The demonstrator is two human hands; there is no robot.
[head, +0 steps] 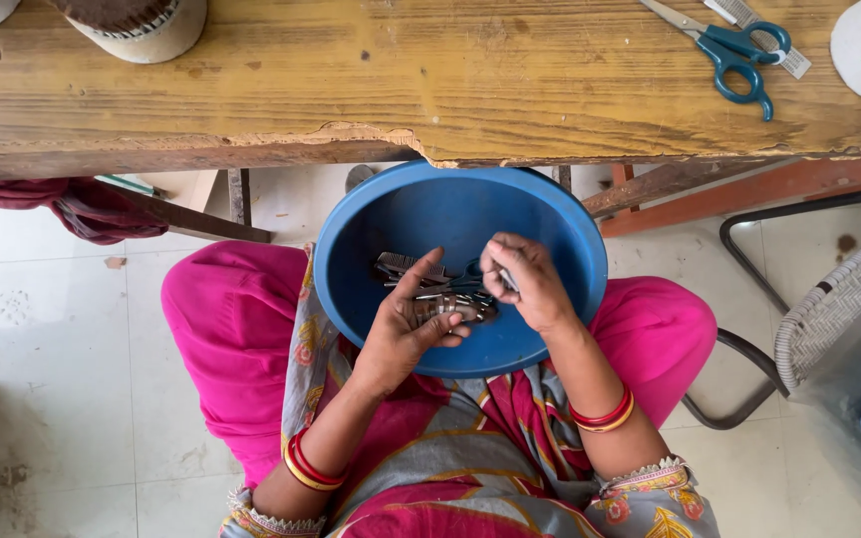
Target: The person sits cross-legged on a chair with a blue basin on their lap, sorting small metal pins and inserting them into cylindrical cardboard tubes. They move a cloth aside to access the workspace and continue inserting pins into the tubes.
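Blue plastic basin (550, 214) on lap, below wooden table edge (251, 139). Inside: metal hair clips (435, 289); left hand (406, 324) cupped around several, right hand (525, 284) pinching one. Likely to tip if knees shift.

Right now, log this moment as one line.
left hand: holds metal pieces | right hand: pinches small metal piece | blue bowl: on lap | scissors: on wooden table

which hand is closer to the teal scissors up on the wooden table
Right. The right hand is in the blue bowl, below and left of the teal scissors; the left hand is farther left and lower.
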